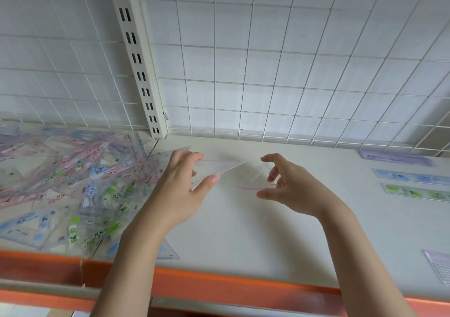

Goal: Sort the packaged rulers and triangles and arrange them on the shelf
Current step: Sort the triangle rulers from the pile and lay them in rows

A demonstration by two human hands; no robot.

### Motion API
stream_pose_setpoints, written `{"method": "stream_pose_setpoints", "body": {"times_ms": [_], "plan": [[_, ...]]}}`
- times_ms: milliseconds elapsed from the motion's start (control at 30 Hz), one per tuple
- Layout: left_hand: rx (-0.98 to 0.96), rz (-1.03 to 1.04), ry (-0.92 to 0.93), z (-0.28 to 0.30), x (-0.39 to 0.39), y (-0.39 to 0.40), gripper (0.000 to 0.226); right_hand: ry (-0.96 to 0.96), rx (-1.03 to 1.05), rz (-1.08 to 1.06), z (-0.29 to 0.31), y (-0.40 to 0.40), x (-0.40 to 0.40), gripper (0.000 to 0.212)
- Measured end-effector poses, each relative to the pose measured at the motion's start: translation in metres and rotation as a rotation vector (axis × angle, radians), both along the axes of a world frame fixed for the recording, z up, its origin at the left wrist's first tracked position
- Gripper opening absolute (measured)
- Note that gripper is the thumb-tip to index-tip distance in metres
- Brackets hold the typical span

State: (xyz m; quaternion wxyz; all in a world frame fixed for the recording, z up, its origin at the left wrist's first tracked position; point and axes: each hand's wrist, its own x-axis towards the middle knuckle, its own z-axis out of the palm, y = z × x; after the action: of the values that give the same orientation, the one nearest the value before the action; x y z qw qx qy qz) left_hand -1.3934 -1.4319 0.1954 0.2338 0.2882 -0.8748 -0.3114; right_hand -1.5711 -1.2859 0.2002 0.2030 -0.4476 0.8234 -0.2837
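My left hand (181, 185) pinches a clear pink-edged triangle (219, 167) between thumb and fingers, holding it just above the white shelf (243, 231). My right hand (289, 187) holds a second clear triangle (255, 180) with curled fingers and thumb, close to the shelf surface. A jumbled pile of packaged rulers and triangles (73, 187) in pink, blue and green covers the shelf's left part. On the right lie a purple ruler (394, 158), a blue ruler (411, 176) and a green ruler (414, 192), side by side.
A white wire grid (267, 73) backs the shelf, with a slotted upright post (138, 68) between sections. An orange front rail (219, 285) edges the shelf. A purple packaged item (438, 265) lies at the far right front.
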Motion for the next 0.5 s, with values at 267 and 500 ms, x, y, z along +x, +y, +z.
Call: {"method": "stream_pose_setpoints", "body": {"times_ms": [267,500], "plan": [[0.023,0.22,-0.075,0.003,0.017,-0.019,0.047,0.063,-0.017,-0.01,0.003,-0.017,-0.006,0.066],[0.085,0.253,-0.118,0.008,0.042,-0.035,0.072,0.104,0.015,-0.051,0.008,-0.061,-0.017,0.061]]}}
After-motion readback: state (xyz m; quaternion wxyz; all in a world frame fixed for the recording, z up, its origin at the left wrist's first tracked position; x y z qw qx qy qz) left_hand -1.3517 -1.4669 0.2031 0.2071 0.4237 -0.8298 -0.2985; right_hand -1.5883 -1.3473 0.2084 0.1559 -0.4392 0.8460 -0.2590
